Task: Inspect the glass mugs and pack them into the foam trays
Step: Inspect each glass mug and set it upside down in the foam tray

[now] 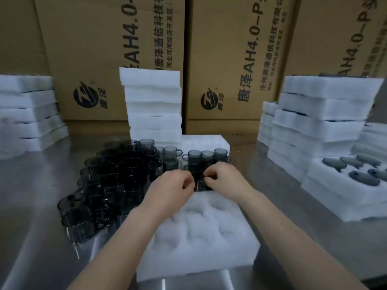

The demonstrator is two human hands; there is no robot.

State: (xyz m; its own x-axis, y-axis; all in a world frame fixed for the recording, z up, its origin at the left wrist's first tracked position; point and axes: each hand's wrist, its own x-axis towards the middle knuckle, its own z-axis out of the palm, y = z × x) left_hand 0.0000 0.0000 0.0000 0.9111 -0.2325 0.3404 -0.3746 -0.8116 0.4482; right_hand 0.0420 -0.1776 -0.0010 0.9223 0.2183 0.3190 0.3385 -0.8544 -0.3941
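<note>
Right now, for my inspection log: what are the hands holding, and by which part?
One dark glass mug, pinched between left hand and right hand at its opposite sides, seemingly near the rim; blur hides the exact contact.

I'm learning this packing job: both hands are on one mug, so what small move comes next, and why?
Probably lower the mug into a far pocket of the foam tray. The left hand and right hand both grip it at the tray's far edge, and the visible pockets look empty.
</note>
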